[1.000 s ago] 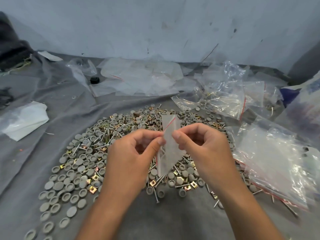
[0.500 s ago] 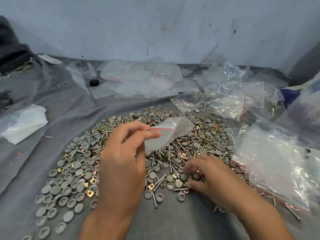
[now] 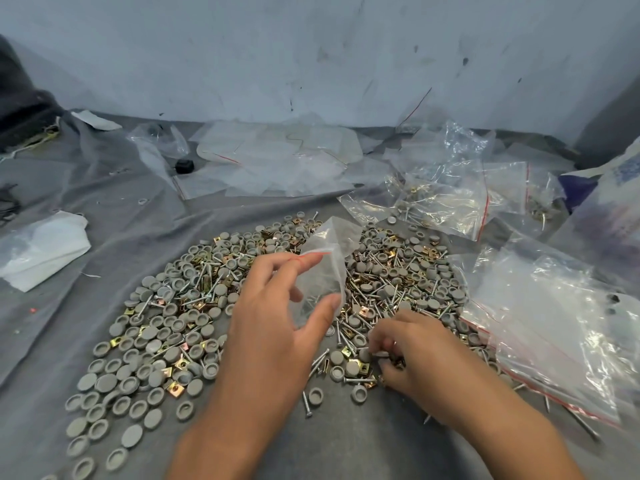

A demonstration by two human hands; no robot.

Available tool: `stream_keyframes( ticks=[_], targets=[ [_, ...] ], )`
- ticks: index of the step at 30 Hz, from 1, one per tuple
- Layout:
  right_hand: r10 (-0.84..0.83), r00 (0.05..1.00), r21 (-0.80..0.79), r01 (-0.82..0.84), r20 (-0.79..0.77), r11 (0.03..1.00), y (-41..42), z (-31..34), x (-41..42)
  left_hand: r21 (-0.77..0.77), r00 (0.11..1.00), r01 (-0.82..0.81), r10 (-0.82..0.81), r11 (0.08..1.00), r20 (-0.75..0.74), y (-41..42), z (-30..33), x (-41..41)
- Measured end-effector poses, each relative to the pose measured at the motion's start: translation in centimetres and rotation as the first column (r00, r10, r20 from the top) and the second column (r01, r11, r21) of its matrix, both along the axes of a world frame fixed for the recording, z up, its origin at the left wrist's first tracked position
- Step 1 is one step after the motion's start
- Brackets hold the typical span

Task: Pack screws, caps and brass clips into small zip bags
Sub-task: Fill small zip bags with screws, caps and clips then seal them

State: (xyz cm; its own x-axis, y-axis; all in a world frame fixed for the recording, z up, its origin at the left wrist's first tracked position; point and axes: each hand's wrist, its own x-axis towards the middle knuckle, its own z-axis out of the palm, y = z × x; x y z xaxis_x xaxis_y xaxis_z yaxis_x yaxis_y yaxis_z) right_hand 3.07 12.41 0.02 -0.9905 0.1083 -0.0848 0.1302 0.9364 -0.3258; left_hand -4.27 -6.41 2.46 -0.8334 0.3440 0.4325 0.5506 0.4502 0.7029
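A wide pile of grey caps [image 3: 156, 341], silver screws [image 3: 381, 289] and brass clips [image 3: 175, 391] is spread on a grey cloth [image 3: 346, 445]. My left hand [image 3: 277, 327] holds a small clear zip bag [image 3: 325, 268] with a red seal line above the pile, its mouth spread between thumb and fingers. My right hand [image 3: 408, 351] is down in the near right part of the pile, its curled fingers pinching small parts whose kind I cannot make out.
Larger clear bags [image 3: 554, 323] lie at the right, and filled zip bags [image 3: 446, 199] sit at the back right. Flat empty bags [image 3: 277, 161] and a black cap [image 3: 184, 165] lie by the wall. A white packet [image 3: 38, 251] is at the left.
My right hand let go of the bag and dropped into the pile. My left hand turned the bag and spread its mouth wider.
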Motion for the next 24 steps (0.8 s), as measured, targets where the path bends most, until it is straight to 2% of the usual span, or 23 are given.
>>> stream_keyframes(
  ticks=[5, 8, 14, 18, 20, 22, 23, 24],
  targets=[
    [-0.014, 1.0, 0.012, 0.014, -0.003, 1.0, 0.0, 0.1, 0.1, 0.026, 0.999, 0.021, -0.022, 0.999, 0.027, 0.0, -0.1, 0.1],
    [-0.053, 0.997, 0.016, 0.054, -0.057, 0.998, 0.2, 0.2, 0.0, 0.027, 0.999, 0.03, -0.031, 0.999, 0.03, 0.0, -0.1, 0.2],
    [-0.192, 0.964, -0.252, 0.143, -0.182, 0.957, 0.9, 0.2, -0.2, -0.021, 0.998, 0.055, -0.055, 0.998, 0.013, 0.2, -0.6, 0.2],
    [-0.226, 0.948, -0.358, 0.136, -0.225, 0.924, 0.9, 0.0, -0.3, -0.047, 0.998, 0.056, -0.055, 0.997, 0.021, 0.4, -0.8, 0.1],
    [-0.269, 0.904, -0.494, 0.075, -0.334, 0.866, 0.6, 0.8, -0.3, -0.051, 0.998, 0.057, -0.056, 0.997, 0.016, 0.5, -0.8, 0.1],
    [-0.325, 0.823, -0.662, -0.08, -0.466, 0.745, -0.2, 2.1, -0.1, -0.051, 0.998, 0.059, -0.059, 0.997, 0.018, 0.6, -0.8, 0.2],
    [-0.33, 0.78, -0.683, -0.165, -0.532, 0.711, -0.8, 2.8, 0.1, -0.053, 0.998, 0.064, -0.063, 0.997, 0.016, 0.6, -0.7, 0.3],
    [-0.299, 0.742, -0.648, -0.231, -0.599, 0.726, -1.4, 3.2, 0.2, -0.059, 0.997, 0.073, -0.073, 0.996, 0.012, 0.7, -0.7, 0.4]
  ],
)
